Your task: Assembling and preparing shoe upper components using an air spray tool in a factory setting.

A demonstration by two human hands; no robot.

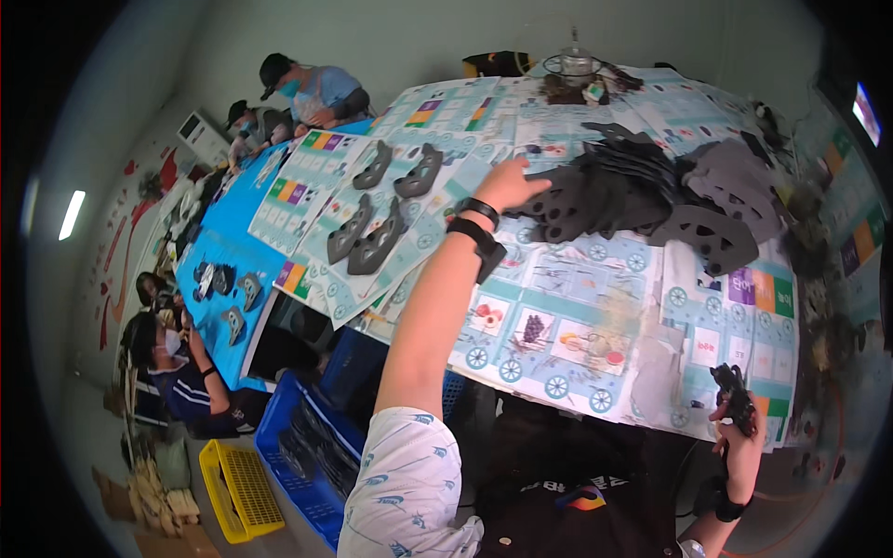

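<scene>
My left hand point(507, 186) reaches across the table to the left edge of a heap of dark grey, curved pads point(614, 186) with cut-out holes. Its fingers are stretched out over the nearest pads, and I cannot make out a firm grip. Low on the right, my right hand point(741, 432) is wrapped round a small black tool shaped like a spray gun point(733, 391), held by the table's front edge. Left of the heap, several similar curved pads point(377, 237) lie apart from one another on a printed sheet.
Printed sheets point(549, 367) cover the table, stained in places. A glass vessel point(575, 63) stands at the back. Blue crate point(279, 446) and yellow basket point(212, 474) sit at lower left. Co-workers point(321, 98) sit by a blue table point(223, 232); another person point(177, 363) is at left.
</scene>
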